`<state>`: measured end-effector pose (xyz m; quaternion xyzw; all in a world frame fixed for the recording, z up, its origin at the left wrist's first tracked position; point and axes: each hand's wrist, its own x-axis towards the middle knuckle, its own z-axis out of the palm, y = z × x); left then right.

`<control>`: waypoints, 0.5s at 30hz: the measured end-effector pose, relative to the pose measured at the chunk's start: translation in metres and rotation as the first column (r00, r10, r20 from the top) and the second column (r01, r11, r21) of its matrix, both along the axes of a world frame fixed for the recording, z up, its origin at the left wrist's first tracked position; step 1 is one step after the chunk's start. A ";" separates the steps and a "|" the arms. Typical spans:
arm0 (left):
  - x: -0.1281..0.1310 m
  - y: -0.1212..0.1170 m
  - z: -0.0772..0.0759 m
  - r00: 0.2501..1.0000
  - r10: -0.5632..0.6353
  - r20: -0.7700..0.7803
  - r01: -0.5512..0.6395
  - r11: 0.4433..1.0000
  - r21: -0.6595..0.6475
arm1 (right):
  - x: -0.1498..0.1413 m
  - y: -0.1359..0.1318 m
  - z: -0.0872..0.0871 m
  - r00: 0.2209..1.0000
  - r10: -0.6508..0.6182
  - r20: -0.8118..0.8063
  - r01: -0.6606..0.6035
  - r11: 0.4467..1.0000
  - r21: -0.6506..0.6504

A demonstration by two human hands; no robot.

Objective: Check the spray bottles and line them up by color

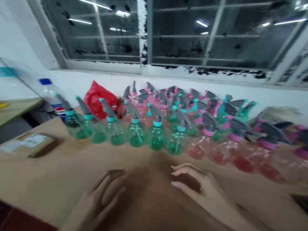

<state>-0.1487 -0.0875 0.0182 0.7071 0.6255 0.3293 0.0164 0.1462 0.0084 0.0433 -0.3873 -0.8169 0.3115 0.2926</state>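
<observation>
Both of my hands hover at or just above the brown tabletop [68,173], in front of a row of spray bottles. My left hand [103,196] has its fingers loosely curved and apart, with nothing in them. Thumb and fingers of my right hand [194,183] are spread, and it too holds nothing. Beyond them stand several green spray bottles [156,135] with grey and teal trigger heads. To the right the row goes on with pink spray bottles [243,158] that have grey and pink heads. The picture is somewhat blurred.
More spray bottles [168,99] crowd behind the row. A red plastic bag [99,97] and a blue-capped drink bottle [48,92] stand at the back left. A small cardboard box [37,144] lies on the left. Dark windows [186,29] span the wall behind.
</observation>
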 end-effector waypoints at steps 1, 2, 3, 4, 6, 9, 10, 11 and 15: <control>-0.015 -0.001 0.003 0.998 0.052 0.046 -0.052 0.999 0.005 | -0.014 0.002 -0.001 0.999 0.038 0.008 -0.038 0.999 0.000; -0.030 -0.001 0.006 0.990 0.104 0.096 -0.105 0.994 0.007 | -0.027 0.004 -0.002 0.997 0.076 0.013 -0.076 0.997 -0.002; -0.046 0.001 0.008 0.975 0.162 0.152 -0.165 0.986 0.005 | -0.039 0.006 -0.002 0.994 0.111 0.009 -0.111 0.994 -0.004; -0.063 0.004 0.011 0.950 0.224 0.219 -0.238 0.971 0.038 | -0.051 0.008 -0.003 0.990 0.142 -0.001 -0.142 0.990 -0.006; -0.097 0.015 0.015 0.893 0.304 0.332 -0.352 0.932 0.092 | -0.071 0.009 -0.005 0.980 0.197 -0.034 -0.198 0.980 -0.006; -0.146 0.041 0.020 0.859 0.381 0.343 -0.449 0.882 0.144 | -0.094 0.009 -0.008 0.967 0.248 -0.062 -0.249 0.968 -0.002; -0.160 0.050 0.023 0.849 0.408 0.335 -0.474 0.869 0.144 | -0.100 0.008 -0.009 0.964 0.258 -0.063 -0.259 0.966 -0.001; -0.172 0.060 0.025 0.841 0.433 0.324 -0.493 0.860 0.132 | -0.104 0.008 -0.010 0.962 0.267 -0.062 -0.267 0.964 -0.001; -0.201 0.095 0.033 0.828 0.489 0.275 -0.521 0.852 0.053 | -0.115 0.007 -0.012 0.955 0.293 -0.049 -0.293 0.956 0.002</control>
